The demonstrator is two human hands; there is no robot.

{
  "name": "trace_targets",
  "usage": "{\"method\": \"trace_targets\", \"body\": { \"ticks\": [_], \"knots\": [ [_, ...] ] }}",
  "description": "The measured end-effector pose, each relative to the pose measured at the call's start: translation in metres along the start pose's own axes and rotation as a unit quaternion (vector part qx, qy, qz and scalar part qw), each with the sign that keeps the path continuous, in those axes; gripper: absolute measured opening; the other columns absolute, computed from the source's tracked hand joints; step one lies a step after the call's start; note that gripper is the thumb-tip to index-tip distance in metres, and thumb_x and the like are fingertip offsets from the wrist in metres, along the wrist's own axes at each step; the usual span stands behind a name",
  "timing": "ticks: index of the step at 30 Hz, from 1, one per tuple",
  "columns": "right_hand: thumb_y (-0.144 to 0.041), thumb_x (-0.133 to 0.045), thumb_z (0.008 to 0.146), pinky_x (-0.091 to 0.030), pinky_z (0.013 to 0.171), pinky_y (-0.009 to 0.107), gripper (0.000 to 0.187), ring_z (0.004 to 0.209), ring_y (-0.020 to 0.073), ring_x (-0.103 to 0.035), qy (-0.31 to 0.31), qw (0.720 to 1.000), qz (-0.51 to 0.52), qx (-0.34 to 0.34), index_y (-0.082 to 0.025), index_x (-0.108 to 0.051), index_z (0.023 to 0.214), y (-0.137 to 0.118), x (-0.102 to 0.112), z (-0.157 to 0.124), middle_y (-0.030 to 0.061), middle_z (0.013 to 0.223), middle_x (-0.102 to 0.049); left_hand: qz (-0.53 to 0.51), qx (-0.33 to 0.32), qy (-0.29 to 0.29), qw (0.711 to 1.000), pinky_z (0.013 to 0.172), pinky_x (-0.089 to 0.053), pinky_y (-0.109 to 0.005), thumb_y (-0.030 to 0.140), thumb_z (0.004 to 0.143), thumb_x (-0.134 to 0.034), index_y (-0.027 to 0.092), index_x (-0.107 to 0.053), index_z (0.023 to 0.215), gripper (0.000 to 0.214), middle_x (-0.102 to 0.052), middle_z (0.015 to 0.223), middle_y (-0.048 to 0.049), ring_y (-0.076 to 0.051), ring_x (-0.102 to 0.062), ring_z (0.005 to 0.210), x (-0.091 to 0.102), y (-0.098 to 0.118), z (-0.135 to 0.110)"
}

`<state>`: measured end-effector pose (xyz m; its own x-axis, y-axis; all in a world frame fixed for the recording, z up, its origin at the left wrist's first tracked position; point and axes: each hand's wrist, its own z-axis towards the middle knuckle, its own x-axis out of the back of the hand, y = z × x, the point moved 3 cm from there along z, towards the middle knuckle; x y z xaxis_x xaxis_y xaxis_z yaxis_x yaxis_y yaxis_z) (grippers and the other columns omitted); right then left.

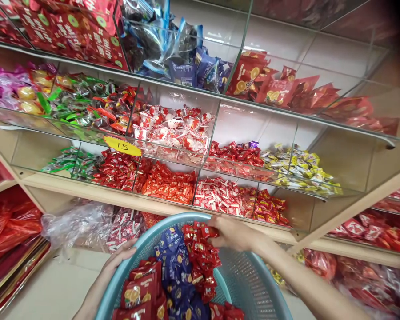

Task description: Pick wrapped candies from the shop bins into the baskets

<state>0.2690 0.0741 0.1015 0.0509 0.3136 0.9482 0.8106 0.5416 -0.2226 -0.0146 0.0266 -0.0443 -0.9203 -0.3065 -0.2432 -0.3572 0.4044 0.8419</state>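
I look down at a light blue plastic basket (253, 284) held below a wall of candy bins. My left hand (118, 258) grips the basket's left rim, fingers curled over the edge. My right hand (231, 232) reaches in over the far rim, its fingers closed on a bunch of small red wrapped candies (202, 255) that heap down the middle of the basket. Blue candy packets (176, 271) lie beside the red ones, and red packets with orange pictures (140, 289) sit at the basket's near left.
Clear acrylic bins (216, 115) on wooden shelves hold red, green, yellow, white and blue sweets. A yellow tag marked 15 (122, 146) sticks to one bin front. A clear plastic bag (76, 224) and red bags (10, 220) lie on the lower shelf at left.
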Motion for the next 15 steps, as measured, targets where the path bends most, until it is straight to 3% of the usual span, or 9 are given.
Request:
{"method": "trace_targets", "body": {
  "ticks": [3, 6, 11, 15],
  "knots": [
    [-0.029, -0.055, 0.071, -0.037, 0.061, 0.027, 0.017, 0.073, 0.0184, -0.055, 0.005, 0.998, -0.059, 0.020, -0.016, -0.057, 0.082, 0.003, -0.024, 0.014, 0.0078, 0.084, -0.060, 0.000, 0.005, -0.001, 1.000, 0.090, -0.037, -0.039, 0.036, 0.062, -0.063, 0.020, -0.051, 0.112, 0.054, -0.067, 0.095, -0.0046, -0.031, -0.054, 0.103, 0.001, -0.002, 0.002],
    [-0.030, -0.055, 0.074, -0.040, 0.067, 0.029, 0.021, 0.083, 0.0220, -0.056, 0.006, 0.994, -0.109, 0.019, -0.016, -0.056, 0.090, -0.005, -0.033, 0.018, 0.0107, 0.094, -0.059, -0.001, -0.003, -0.003, 1.000, 0.083, -0.041, -0.031, 0.035, 0.062, -0.063, 0.019, -0.053, 0.110, 0.051, -0.068, 0.090, -0.0021, -0.028, -0.057, 0.098, 0.001, -0.002, 0.003],
    [-0.024, -0.054, 0.077, -0.043, 0.066, 0.030, 0.019, 0.086, 0.0234, -0.057, 0.031, 0.985, -0.168, -0.002, -0.015, -0.056, 0.093, -0.020, -0.040, 0.018, 0.0107, 0.099, -0.057, 0.001, 0.005, 0.006, 1.000, 0.077, -0.045, -0.031, 0.035, 0.062, -0.063, 0.020, -0.054, 0.109, 0.050, -0.067, 0.097, -0.0037, -0.028, -0.054, 0.104, -0.001, 0.001, -0.004],
    [-0.022, -0.053, 0.078, -0.042, 0.067, 0.029, 0.012, 0.083, 0.0204, -0.057, 0.047, 0.990, -0.130, -0.006, -0.015, -0.056, 0.087, -0.016, -0.034, 0.012, 0.0085, 0.094, -0.056, 0.000, 0.008, 0.010, 1.000, 0.087, -0.040, -0.033, 0.032, 0.063, -0.062, 0.024, -0.054, 0.111, 0.049, -0.064, 0.106, -0.0032, -0.028, -0.051, 0.107, -0.005, 0.005, -0.012]
  ]
}}
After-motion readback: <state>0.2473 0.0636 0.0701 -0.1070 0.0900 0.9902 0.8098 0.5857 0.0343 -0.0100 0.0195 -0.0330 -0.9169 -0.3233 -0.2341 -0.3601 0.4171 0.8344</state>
